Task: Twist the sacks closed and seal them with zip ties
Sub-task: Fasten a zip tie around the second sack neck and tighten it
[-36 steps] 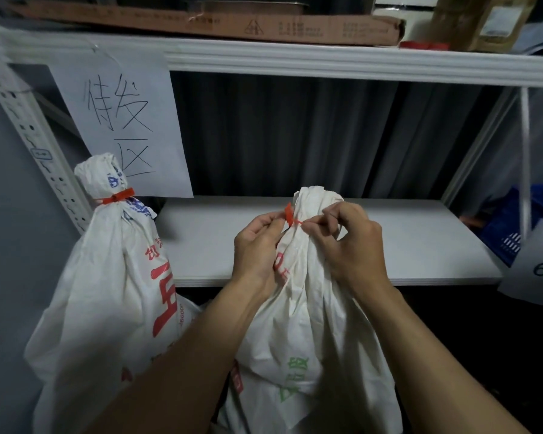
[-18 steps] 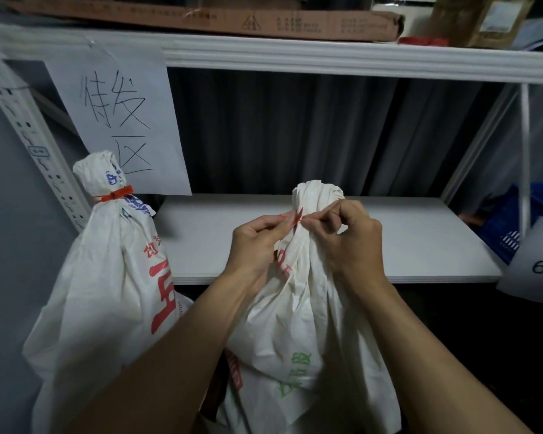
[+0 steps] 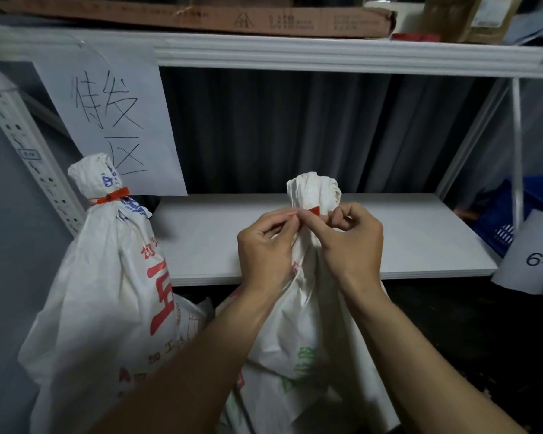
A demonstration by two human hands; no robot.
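A white woven sack [image 3: 298,327] stands in front of me with its neck twisted into a bunch [image 3: 314,191]. A red zip tie [image 3: 314,211] wraps that neck. My left hand [image 3: 264,249] pinches one end of the tie at the neck's left side. My right hand [image 3: 351,242] pinches the tie on the right side, fingers curled against the sack. Most of the tie is hidden behind my fingers. To the left stands a second white sack [image 3: 98,292], its neck closed with a red zip tie [image 3: 112,196].
A white shelf board [image 3: 405,239] runs behind the sacks under an upper shelf [image 3: 326,54] carrying cardboard boxes. A handwritten paper sign [image 3: 116,120] hangs at the left. A blue crate [image 3: 514,220] and a paper label [image 3: 536,258] sit at the right.
The sack's neck has shifted slightly right and both hands have moved with it. The tie now lies more level around the neck, with my right fingers further along it.
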